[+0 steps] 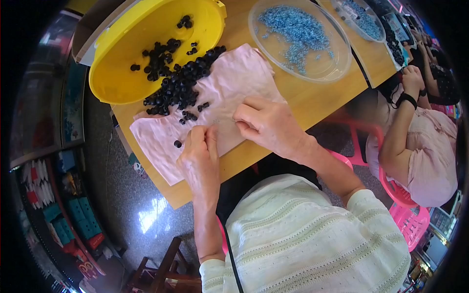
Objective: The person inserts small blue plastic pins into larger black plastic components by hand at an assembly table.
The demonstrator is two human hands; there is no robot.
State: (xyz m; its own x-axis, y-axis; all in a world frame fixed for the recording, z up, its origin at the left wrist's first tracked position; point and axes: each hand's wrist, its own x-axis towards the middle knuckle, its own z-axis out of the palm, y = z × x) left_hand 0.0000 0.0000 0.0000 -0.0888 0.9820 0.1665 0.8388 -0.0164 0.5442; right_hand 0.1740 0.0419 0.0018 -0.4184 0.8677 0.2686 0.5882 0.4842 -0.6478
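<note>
- My left hand (pixel 199 155) and right hand (pixel 266 122) rest on the pink cloth (pixel 234 80); each grip is pinched narrow, but I cannot tell on what.
- One black bead (pixel 177 144) lies just beside my left fingers.
- The yellow tub (pixel 122 73) spills black beads (pixel 178 85) onto the cloth.
- A clear dish (pixel 337 63) holds blue beads (pixel 295 29).
- All stands on the wooden tabletop (pixel 312 100), above a grey floor (pixel 132 205).

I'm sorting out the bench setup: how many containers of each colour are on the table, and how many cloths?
Yellow tub: 1, spilling small black pieces onto the cloth
Clear round trays with blue bits: 2
Pink cloth: 1, under the left hand and right hand
Total: 4
</note>
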